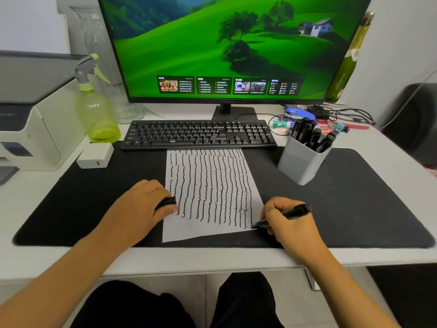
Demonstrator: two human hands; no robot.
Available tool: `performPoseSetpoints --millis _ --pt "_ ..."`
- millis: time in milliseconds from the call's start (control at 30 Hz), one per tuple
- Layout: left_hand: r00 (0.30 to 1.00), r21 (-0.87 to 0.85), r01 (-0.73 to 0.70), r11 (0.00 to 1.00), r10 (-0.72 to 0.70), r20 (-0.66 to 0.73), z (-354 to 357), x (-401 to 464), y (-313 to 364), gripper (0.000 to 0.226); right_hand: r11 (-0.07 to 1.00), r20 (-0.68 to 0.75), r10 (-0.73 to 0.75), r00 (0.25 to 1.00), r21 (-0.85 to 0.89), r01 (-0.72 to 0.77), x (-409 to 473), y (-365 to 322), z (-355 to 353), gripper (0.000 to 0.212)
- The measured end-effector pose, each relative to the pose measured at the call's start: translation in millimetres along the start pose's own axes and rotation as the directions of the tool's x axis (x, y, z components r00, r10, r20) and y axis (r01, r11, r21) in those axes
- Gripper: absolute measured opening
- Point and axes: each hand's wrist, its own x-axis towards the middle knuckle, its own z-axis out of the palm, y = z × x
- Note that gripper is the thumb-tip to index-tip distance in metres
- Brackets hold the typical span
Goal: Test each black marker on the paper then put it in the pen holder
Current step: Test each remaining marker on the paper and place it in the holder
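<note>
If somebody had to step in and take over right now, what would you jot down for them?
Right hand: grips an uncapped black marker, tip at the paper's near right corner.
Left hand: rests on the paper's left edge, holding what looks like the marker's cap.
Pen holder: right of the paper on the desk mat, several black markers already inside.
Done: paper nearly filled with wavy test lines.
Left: finish this line, cap the marker, put it in the holder. No other loose markers are clearly visible.
</note>
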Motion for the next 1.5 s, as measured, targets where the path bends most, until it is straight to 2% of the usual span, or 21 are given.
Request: performPoseSetpoints --millis 67,200,300,367,500,633,867,933,1033,1100,1200,1267,1333,1433,1500 --pt "1.0 -0.003 -0.002 1.0 0.002 0.008 -1.3 0.6 0.2 0.042 0.997 -0.05 -0.024 0.998 0.067 0.027 0.2 -0.2 -2.8 0.024" --pt "0.996 0.033 -0.022 0.999 0.018 0.092 -7.7 5.5 -0.9 0.043 0.961 -0.325 -0.079 0.943 0.225 0.158 -1.0 1.3 -11.7 0.036" --pt "0.998 0.041 -0.061 0.997 0.06 0.022 -16.0 3.5 4.2 0.047 0.945 -0.352 -0.09 0.932 0.265 0.191 -4.3 -5.5 -9.0 0.033" --pt "0.988 -0.005 -0.145 0.989 0.145 -0.055 -22.1 -1.5 16.3 0.048 0.93 -0.316 -0.116 0.942 0.299 0.215 -7.8 -13.7 -2.6 0.027" --pt "0.96 -0.122 -0.276 0.953 0.268 -0.079 -27.5 -10.4 45.6 0.05 0.917 -0.137 -0.152 0.979 0.35 0.192 -15.1 -30.4 18.1 0.024" --pt "0.943 -0.137 -0.325 0.936 0.31 -0.118 -33.4 -11.5 60.9 0.053 0.903 -0.05 -0.205 0.978 0.375 0.209 -18.8 -45.5 31.8 0.023" --pt "0.918 -0.13 -0.391 0.911 0.377 -0.119 -43.9 -12.4 72.9 0.044 0.899 0.032 -0.228 0.973 0.392 0.198 -23.1 -54.3 40.8 0.021" --pt "0.934 -0.191 -0.357 0.914 0.349 -0.074 -47.1 -13.2 79.7 0.053 0.889 0.068 -0.258 0.964 0.408 0.209 -24.7 -54.4 42.1 0.019" --pt "0.957 -0.405 -0.162 0.9 0.244 0.159 -53.8 -16.2 85.7 0.067 0.864 0.098 -0.32 0.942 0.439 0.247 -27.0 -53.6 40.3 0.017" --pt "0.923 -0.535 -0.069 0.842 0.258 0.286 -58.7 -17.8 89.4 0.057 0.839 0.114 -0.402 0.908 0.443 0.316 -30.2 -50.9 37.3 0.023" --pt "0.873 -0.687 -0.036 0.725 0.358 0.332 -71.5 -16.9 94.1 0.04 0.801 0.111 -0.475 0.873 0.467 0.376 -39.2 -49.9 35.4 0.024" --pt "0.846 -0.695 -0.059 0.717 0.405 0.347 -77.4 -14.1 94.6 0.045 0.772 0.112 -0.491 0.864 0.516 0.372 -43.1 -49.8 33.9 0.021" --pt "0.846 -0.689 -0.055 0.723 0.4 0.352 -76.1 -13.0 98.6 0.046 0.801 0.142 -0.464 0.875 0.489 0.345 -41.3 -49.2 29.6 0.024" --pt "0.873 -0.659 0.023 0.752 0.306 0.379 -63.1 -13.5 102.8 0.035 0.897 0.18 -0.394 0.901 0.29 0.334 -29.1 -58.0 12.1 0.024" --pt "0.902 -0.57 0.052 0.82 0.206 0.378 -57.3 -12.8 92.2 0.049 0.91 0.079 -0.404 0.911 0.139 0.391 -14.6 -72.0 -16.9 0.02"
